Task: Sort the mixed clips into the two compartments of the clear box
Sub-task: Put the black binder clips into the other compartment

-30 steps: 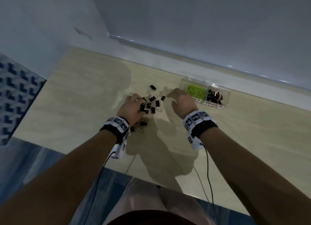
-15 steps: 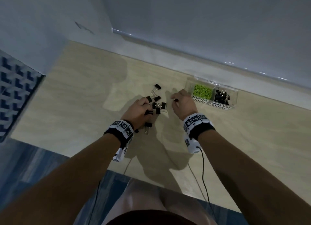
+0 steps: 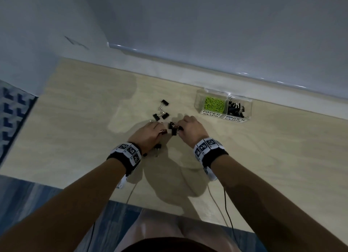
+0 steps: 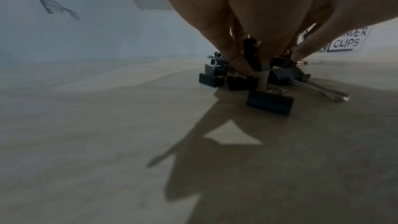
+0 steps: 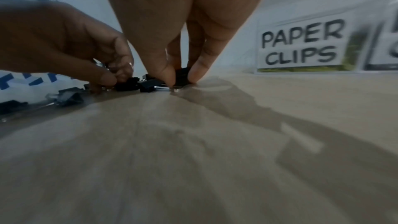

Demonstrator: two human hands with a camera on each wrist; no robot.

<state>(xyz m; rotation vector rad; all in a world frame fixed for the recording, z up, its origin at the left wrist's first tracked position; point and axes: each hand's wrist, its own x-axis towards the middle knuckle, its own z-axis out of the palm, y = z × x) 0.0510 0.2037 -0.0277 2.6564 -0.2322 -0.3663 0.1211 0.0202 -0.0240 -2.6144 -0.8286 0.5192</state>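
Clear box (image 3: 248,108) with green paper clips (image 3: 214,105) left, black binder clips (image 3: 235,107) right; left hand (image 3: 148,135) and right hand (image 3: 190,129) each pinching a loose black binder clip (image 5: 182,76).

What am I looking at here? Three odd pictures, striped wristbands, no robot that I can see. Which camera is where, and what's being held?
No robot: a person works bare-handed. The big picture comes from a camera on their head, looking down at both hands. The other two come from cameras strapped to each wrist, looking along the fingers; the patterned wristbands belong to that gear.

On the table lies a scatter of black binder clips. Farther right stands a clear box with two labelled compartments: green paper clips in one, binder clips in the other.

The right hand pinches one clip between thumb and finger, down at the table. The left hand has its fingertips curled into the pile, pinching at a clip.
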